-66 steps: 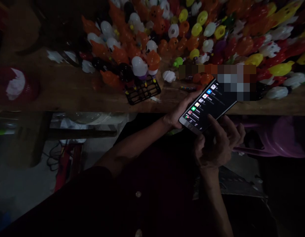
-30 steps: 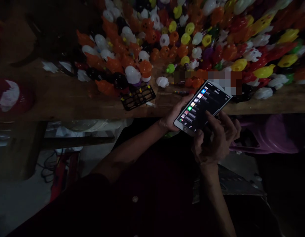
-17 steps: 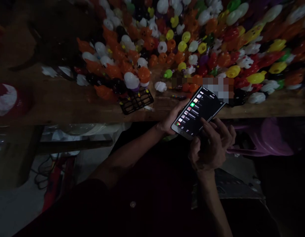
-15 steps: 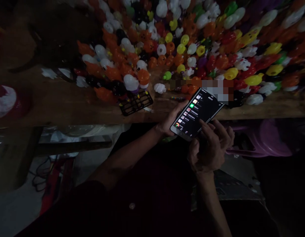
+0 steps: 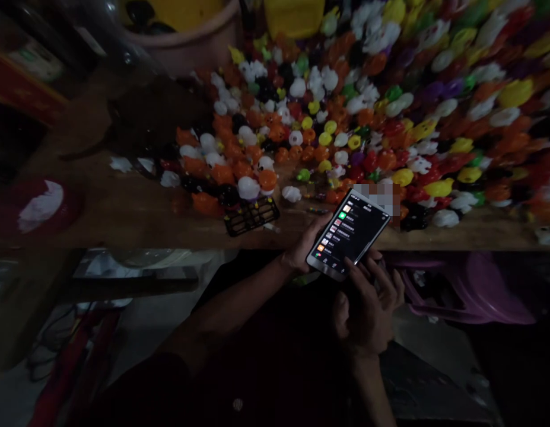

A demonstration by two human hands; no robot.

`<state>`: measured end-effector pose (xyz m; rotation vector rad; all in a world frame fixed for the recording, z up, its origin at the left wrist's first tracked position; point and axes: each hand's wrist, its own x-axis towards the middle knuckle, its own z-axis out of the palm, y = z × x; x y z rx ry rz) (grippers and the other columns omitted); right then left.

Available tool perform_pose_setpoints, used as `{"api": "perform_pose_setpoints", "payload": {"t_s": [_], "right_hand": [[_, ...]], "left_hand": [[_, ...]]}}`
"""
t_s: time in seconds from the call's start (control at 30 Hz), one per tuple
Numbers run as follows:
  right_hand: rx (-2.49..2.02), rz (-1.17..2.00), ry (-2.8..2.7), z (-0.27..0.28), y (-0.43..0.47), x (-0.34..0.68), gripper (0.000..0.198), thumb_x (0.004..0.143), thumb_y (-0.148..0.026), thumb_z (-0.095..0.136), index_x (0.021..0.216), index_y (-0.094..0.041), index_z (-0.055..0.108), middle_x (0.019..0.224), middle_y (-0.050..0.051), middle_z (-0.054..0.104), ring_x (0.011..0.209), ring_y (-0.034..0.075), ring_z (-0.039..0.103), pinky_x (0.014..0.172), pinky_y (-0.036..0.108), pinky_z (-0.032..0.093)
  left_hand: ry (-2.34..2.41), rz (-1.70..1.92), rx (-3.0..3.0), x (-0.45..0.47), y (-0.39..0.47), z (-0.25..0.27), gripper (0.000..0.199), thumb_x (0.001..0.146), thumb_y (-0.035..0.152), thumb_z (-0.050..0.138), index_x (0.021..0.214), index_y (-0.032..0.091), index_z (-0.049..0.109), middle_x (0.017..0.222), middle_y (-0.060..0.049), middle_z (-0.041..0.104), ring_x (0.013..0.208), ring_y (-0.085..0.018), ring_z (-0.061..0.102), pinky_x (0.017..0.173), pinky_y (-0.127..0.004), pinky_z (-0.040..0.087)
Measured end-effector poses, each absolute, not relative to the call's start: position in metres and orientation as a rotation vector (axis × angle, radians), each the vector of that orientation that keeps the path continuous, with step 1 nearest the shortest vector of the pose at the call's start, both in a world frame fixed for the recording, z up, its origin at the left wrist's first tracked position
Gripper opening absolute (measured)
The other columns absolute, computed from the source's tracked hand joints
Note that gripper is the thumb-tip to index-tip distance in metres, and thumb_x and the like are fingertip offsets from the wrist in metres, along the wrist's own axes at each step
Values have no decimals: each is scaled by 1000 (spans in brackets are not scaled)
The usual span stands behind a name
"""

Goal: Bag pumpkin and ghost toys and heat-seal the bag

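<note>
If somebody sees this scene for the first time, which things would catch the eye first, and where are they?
Probably the phone first: its lit screen shines near the middle of the dim view, held in the left hand, with the right hand by its lower edge. Next, likely, the crowd of small glossy figures, in orange, white, yellow, red and other colours, spread over the wooden table beyond the phone.

Phone (image 5: 348, 234): white-bordered; screen (image 5: 361, 237) black with multicoloured icons (image 5: 342, 216). Table (image 5: 132, 228): brown. By its near edge, a black gridded tray (image 5: 252, 217); leftward along that edge, a red container (image 5: 67, 207); farther back, orange, white, yellow and red figures (image 5: 267, 179).
</note>
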<state>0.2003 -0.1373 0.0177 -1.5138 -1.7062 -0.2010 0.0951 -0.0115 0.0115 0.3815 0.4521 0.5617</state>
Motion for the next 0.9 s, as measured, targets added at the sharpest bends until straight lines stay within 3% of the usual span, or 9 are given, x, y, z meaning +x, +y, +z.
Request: {"api": "perform_pose_setpoints", "payload": {"t_s": [0.17,0.33,0.5,0.73,0.9], "right_hand": [[-1497,-189,-1695,20,-132,202,23,98,-25,55,118,-20,63,120,6,74,132,24,56,124,49,27],[-1463,-210,-1723,18,-117,194,22,99,-25,54,119,-19,62,118,4,76,130,24,57,124,49,26],[-1430,-215,-1767,24,-106,181,21,102,-30,51,116,-21,64,115,2,77,129,22,57,125,48,25],[-1399,-233,-1792,43,-90,183,22,100,-29,53,116,-20,63,116,3,76,130,23,56,126,46,24],[-1380,-226,-1816,47,-80,179,21,100,-29,53,115,-20,64,117,2,76,131,23,56,126,46,24]], "left_hand": [[300,460,300,94,-6,13,75,101,62,25,128,8,70,112,-20,76,111,-34,72,97,-45,55],[382,524,186,93,-1,28,74,103,60,24,135,8,65,110,-20,77,104,-32,74,95,-44,55],[546,723,196,88,6,49,64,106,50,26,129,8,68,104,-16,78,101,-27,74,93,-36,55],[566,810,266,75,17,55,53,104,48,39,111,11,76,93,-12,78,82,-21,73,81,-29,54],[582,758,213,71,21,62,59,106,48,29,112,11,75,96,-13,77,92,-24,74,90,-35,55]]}}
